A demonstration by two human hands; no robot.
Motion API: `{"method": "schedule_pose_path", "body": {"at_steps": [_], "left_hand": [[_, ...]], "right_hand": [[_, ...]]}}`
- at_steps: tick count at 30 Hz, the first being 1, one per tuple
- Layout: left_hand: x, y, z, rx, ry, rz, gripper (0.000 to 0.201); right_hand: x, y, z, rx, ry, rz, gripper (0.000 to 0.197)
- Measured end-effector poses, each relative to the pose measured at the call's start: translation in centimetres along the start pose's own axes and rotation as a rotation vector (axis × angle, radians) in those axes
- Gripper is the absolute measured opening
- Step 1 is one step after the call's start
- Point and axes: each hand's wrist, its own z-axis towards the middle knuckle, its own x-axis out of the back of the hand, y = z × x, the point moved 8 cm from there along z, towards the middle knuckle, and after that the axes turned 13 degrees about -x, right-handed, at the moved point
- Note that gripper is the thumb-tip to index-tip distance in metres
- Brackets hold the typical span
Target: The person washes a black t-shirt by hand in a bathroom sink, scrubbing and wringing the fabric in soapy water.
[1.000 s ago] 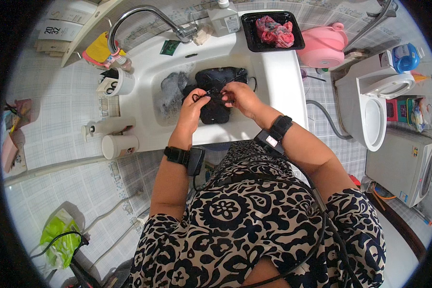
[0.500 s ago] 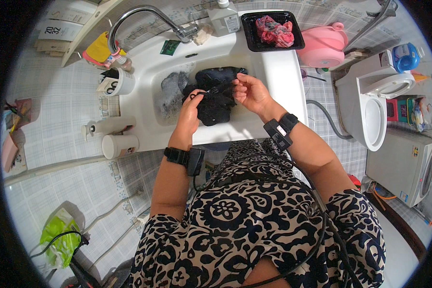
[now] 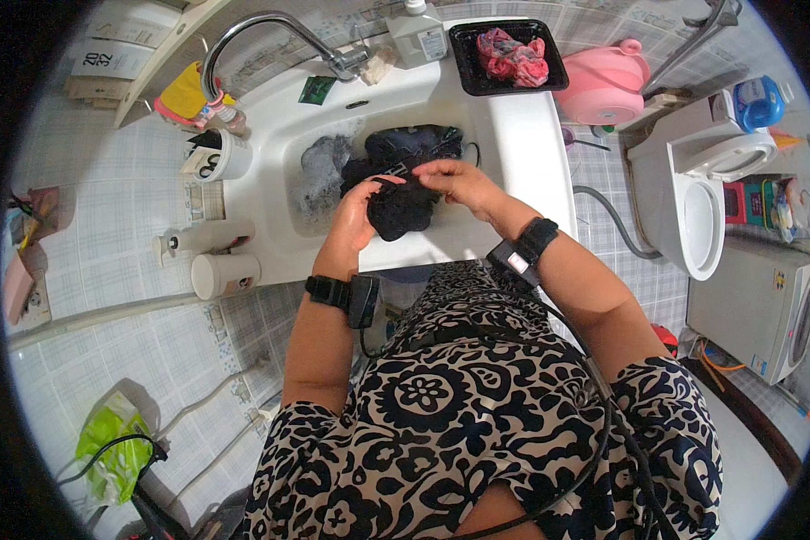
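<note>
A wet black garment (image 3: 403,211) with a thin strap hangs bunched over soapy water in the white sink (image 3: 283,243). On its left side my left hand (image 3: 358,216) is closed, thumb and fingers gripping the cloth near a strap. My right hand (image 3: 463,187) reaches in from the right, its fingertips pinched at the upper edge of the garment; the strap between them is partly hidden. Just beyond lies another dark, bulky cloth (image 3: 405,142) in the water. Greyish suds (image 3: 319,193) float to the left of both.
A curved faucet (image 3: 342,63) stands at the back, near a white bottle (image 3: 418,40). On the right rim a black tray (image 3: 463,67) holds a wet red-pink cloth (image 3: 513,58). White containers (image 3: 225,274) line the left side. A pink basin (image 3: 603,85) and a toilet (image 3: 693,216) are farther right.
My right hand has moved left and slightly down, from the far right edge of the garment to near my left hand. The garment has sunk slightly nearer to me.
</note>
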Motion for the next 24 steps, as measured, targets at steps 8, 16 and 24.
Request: {"method": "schedule_pose_path", "body": {"at_steps": [8, 16, 24], "left_hand": [[0.0, -0.6, -0.2, 0.067, -0.040, -0.094, 0.026], [1.0, 0.9, 0.2, -0.145, 0.129, 0.535, 0.015], [0.8, 1.4, 0.1, -0.281, 0.178, 0.541, 0.014]], "right_hand": [[-0.4, -2.3, -0.5, 0.424, 0.287, -0.513, 0.014], [-1.6, -4.2, -1.5, 0.441, 0.267, -0.500, 0.015], [0.9, -2.3, -0.4, 0.330, 0.323, -0.414, 0.015]]}}
